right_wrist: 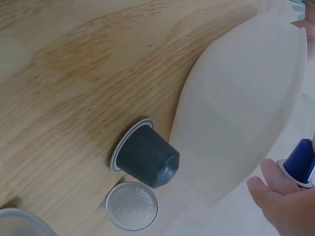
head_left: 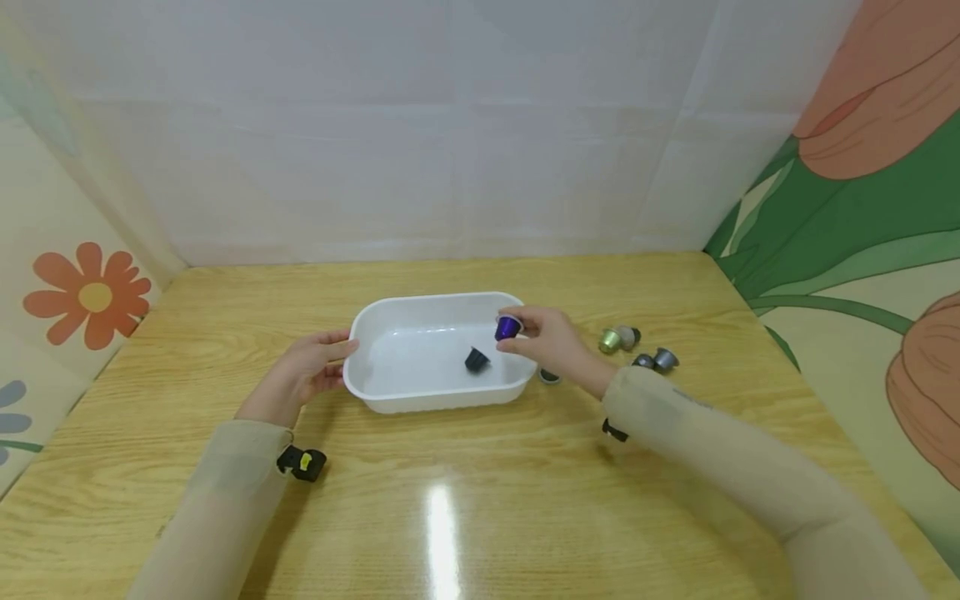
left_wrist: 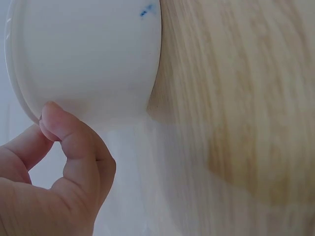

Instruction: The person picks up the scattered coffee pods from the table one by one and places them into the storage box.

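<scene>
A white oval-ended plastic basin (head_left: pixel 412 354) stands on the wooden table. My left hand (head_left: pixel 307 371) pinches its left rim, as the left wrist view shows up close. Inside, toward the right, a black coffee capsule (head_left: pixel 476 360) lies tipped over. My right hand (head_left: pixel 558 342) holds a purple coffee capsule (head_left: pixel 507 327) between thumb and fingers, over the right end of the basin. The same capsule (right_wrist: pixel 299 162) looks deep blue in the right wrist view, its silver rim against the fingers.
Right of the basin lie several more capsules: a light green one (head_left: pixel 610 340), a grey one (head_left: pixel 665 360) and others close by. In the right wrist view a dark capsule (right_wrist: pixel 145 156) lies beside the basin wall, near a silver-lidded one (right_wrist: pixel 132 206). A white wall covering (head_left: pixel 375 167) rises behind the table.
</scene>
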Demonstrator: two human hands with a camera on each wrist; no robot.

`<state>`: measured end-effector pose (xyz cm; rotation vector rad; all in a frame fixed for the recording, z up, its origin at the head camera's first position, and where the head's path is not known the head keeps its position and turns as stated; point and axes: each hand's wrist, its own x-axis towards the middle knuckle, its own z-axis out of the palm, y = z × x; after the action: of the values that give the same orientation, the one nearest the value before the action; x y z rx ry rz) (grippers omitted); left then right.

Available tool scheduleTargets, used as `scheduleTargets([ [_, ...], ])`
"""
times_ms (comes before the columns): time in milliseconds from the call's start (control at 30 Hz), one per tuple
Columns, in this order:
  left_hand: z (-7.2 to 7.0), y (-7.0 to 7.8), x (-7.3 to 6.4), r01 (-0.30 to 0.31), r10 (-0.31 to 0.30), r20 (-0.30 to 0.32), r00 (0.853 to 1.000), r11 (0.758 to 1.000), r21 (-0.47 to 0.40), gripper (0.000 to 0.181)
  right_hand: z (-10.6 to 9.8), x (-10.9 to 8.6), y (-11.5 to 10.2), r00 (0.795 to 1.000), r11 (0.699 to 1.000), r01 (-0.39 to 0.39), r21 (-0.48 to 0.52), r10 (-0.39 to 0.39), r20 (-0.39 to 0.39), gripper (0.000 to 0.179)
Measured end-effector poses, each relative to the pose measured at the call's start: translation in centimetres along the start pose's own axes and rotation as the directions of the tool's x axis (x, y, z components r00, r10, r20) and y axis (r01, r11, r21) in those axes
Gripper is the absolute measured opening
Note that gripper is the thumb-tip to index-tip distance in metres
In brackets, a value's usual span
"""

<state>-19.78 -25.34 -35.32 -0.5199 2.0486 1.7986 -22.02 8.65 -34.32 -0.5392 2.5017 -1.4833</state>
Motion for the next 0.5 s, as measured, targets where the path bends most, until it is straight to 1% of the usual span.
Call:
scheduleTargets([
  [267,0.0,-0.1,0.0,-0.007,0.007,0.008,1.0,1.0,0.008,0.065,0.8,0.7,-0.6,0.999,1.0,-0.016,0.015,0.016,0.032,0.053],
  [500,0.0,-0.1,0.0,-0.01,0.009,0.01,1.0,1.0,0.008,0.064,1.5,1.1,-0.7,0.994,0.998,-0.057,0.033,0.054,0.091,0.054],
])
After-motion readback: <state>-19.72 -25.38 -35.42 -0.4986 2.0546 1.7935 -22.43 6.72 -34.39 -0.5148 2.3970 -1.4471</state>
